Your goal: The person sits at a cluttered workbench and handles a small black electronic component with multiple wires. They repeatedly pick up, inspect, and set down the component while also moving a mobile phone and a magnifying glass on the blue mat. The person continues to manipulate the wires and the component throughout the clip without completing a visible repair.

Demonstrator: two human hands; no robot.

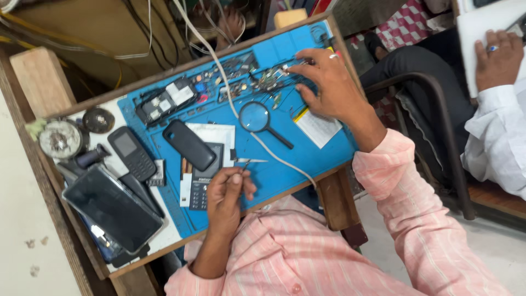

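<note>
Now | left hand (227,189) pinching tweezers (251,161) | right hand (329,82) spread over small parts (268,81)

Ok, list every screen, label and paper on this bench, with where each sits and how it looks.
Smartphone: bench's left end, large dark rectangular screen, unlit.
Keypad phone: just above it, small grey screen, black body.
White sheet: mat centre, under a black phone back.
Paper slip: white, yellow edge, below the hand farther along the mat.
</note>
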